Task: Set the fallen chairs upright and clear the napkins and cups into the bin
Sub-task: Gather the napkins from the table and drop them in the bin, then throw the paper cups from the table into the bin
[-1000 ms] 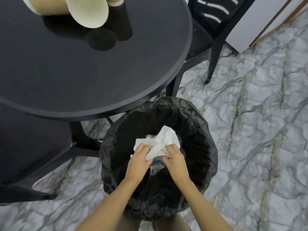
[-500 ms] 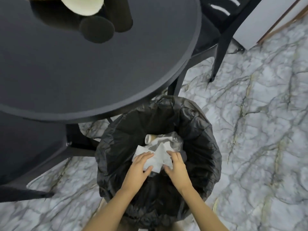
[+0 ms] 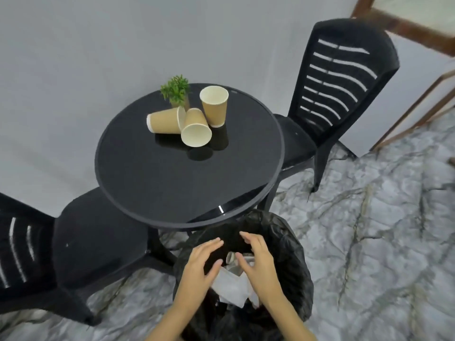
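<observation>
both hands hovered over the mouth of the bin (image 3: 293, 264), which stood on the marble floor (image 3: 369, 242) just in front of the round black tabletop (image 3: 172, 183). the left hand (image 3: 197, 271) had its fingers spread and loosely curled, its grip open and holding nothing. the right hand (image 3: 258, 262) was the same, fingers apart and its grip empty, with the two hands near each other but not touching. below and between them, white napkins (image 3: 231, 289) lay crumpled inside the bin, against its black liner, free of both hands.

on the tabletop, toward its far side from the bin, were three brown paper cups. the upright cup (image 3: 213, 105) stood to the right; the tipped cup (image 3: 195, 129) lay with its open mouth facing the bin, and the side-lying cup (image 3: 165, 120) lay left of it, the two touching. a small green plant (image 3: 176, 91) sat just behind the cups.

a black chair (image 3: 337, 94) stood upright to the right of the tabletop, its seat tucked partly beneath the rim. another black chair (image 3: 93, 237) stood upright to the left of the bin, its seat reaching under the tabletop edge.
</observation>
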The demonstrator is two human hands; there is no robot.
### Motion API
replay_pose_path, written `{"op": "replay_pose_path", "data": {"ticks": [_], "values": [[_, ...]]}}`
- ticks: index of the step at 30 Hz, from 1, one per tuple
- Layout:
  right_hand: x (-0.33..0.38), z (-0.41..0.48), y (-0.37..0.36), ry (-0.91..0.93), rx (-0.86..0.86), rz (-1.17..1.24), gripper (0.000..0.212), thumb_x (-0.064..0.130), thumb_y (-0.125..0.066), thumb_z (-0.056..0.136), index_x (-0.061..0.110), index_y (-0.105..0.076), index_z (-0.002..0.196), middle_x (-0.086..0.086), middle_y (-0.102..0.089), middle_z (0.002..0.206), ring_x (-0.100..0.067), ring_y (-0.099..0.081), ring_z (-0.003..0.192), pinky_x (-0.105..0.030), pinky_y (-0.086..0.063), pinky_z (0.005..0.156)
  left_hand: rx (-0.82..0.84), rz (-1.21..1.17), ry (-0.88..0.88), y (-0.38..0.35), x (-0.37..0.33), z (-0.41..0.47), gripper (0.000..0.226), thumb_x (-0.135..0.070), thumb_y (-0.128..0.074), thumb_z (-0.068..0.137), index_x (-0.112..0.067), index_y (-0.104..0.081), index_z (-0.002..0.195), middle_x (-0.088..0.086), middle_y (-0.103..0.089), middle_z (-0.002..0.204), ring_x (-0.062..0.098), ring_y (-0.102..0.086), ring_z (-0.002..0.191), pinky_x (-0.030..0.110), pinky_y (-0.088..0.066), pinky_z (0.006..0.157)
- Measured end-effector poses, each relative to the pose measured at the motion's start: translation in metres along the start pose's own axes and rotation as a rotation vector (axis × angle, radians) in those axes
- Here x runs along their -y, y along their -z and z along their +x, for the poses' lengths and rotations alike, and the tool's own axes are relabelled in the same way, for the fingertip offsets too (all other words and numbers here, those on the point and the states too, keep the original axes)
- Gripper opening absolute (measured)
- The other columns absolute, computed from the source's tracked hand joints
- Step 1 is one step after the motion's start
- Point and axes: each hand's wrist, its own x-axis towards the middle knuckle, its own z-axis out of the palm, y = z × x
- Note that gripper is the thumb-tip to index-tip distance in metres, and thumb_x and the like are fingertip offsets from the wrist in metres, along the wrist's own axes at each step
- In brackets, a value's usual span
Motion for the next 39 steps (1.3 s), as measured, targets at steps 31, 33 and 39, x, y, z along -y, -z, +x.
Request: {"op": "replay_pose_path", "data": {"ticks": [31, 33, 39], "values": [[0.129, 0.355, 0.002, 0.229, -0.214, -0.388, 0.029, 0.006, -0.057, 0.086, 0.008, -0.057, 0.115, -0.007, -0.054, 0.121, -0.02, -0.05, 0.11, -0.02, -0.034, 0.085, -0.086, -0.123, -0.152, 0.131, 0.018, 0.308, 0.03, -0.009, -0.056, 0.088, -0.024, -0.063, 0.113, -0.016, -0.049, 0.125, 0.004, -0.04, 0.12, 0.015, -0.034, 0.098], [0.12, 0.361, 0.001, 0.231, -0.214, -0.491, 0.026, 0.006, -0.059, 0.084, 0.007, -0.06, 0.11, -0.008, -0.059, 0.113, -0.023, -0.052, 0.105, -0.021, -0.032, 0.087, -0.122, -0.137, -0.138, 0.13, 0.019, 0.31, 0.027, -0.009, -0.056, 0.089, -0.023, -0.065, 0.11, -0.016, -0.051, 0.122, 0.005, -0.044, 0.119, 0.011, -0.037, 0.093], [0.109, 0.35, 0.006, 0.247, -0.31, -0.553, 0.008, 0.003, -0.061, 0.08, 0.003, -0.066, 0.087, -0.012, -0.064, 0.085, -0.025, -0.055, 0.083, -0.023, -0.034, 0.079, -0.221, -0.165, -0.156, 0.129, 0.018, 0.307, 0.025, -0.007, -0.057, 0.088, -0.019, -0.068, 0.106, -0.007, -0.062, 0.116, 0.011, -0.054, 0.112, 0.021, -0.047, 0.09]]}}
